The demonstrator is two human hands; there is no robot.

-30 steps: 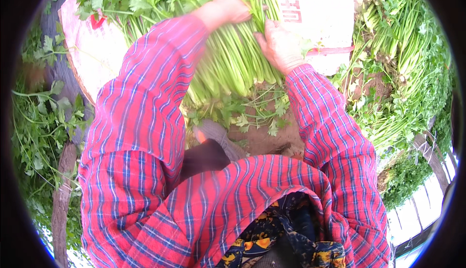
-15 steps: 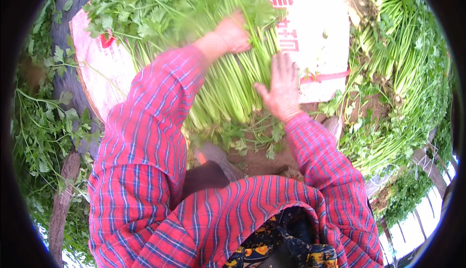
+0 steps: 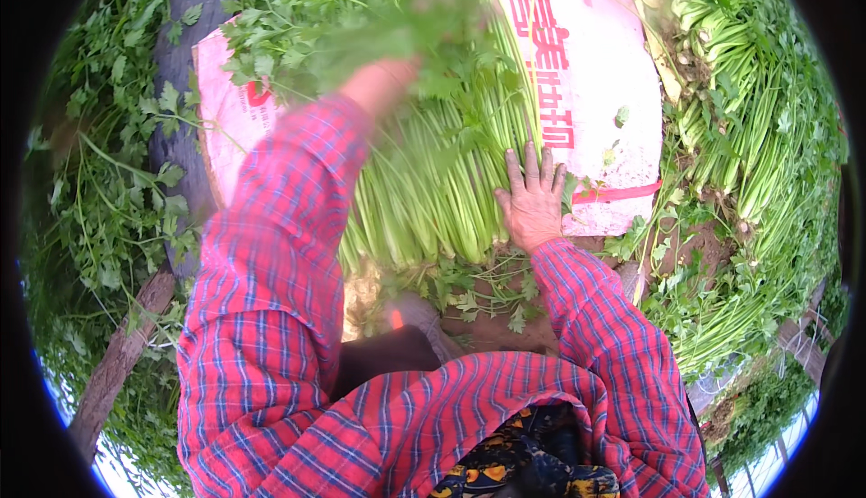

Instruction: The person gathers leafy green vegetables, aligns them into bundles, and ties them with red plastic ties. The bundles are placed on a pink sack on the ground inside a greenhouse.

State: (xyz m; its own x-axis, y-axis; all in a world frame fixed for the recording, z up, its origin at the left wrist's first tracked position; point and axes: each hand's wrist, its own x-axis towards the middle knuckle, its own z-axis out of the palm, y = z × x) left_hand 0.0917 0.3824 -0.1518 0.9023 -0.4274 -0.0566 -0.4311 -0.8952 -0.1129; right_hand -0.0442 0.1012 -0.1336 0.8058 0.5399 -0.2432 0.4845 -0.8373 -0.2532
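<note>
A broad bunch of celery (image 3: 424, 196) lies in front of me, its pale stalk ends toward me and its leafy tops away. It rests on a white and pink printed sack (image 3: 600, 74). My right hand (image 3: 534, 212) lies flat at the right edge of the stalks, fingers spread and pointing away from me. Farther out and to the left, my left hand (image 3: 390, 83) is over the upper stalks beside the leaves. Motion smears it and leaves cover its fingers, so its grip does not show.
A big heap of celery (image 3: 749, 146) lies on the right, roots partly showing. Leafy greenery (image 3: 99, 164) fills the left, beside a dark post-like strip (image 3: 194, 56) and a wooden stick (image 3: 122, 363). Brown soil (image 3: 505, 327) with loose leaves shows near my foot.
My left hand has moved from the middle stalks out toward the leafy tops, and leaves there are blurred. My right hand's fingers have spread. The whole view has shifted slightly.
</note>
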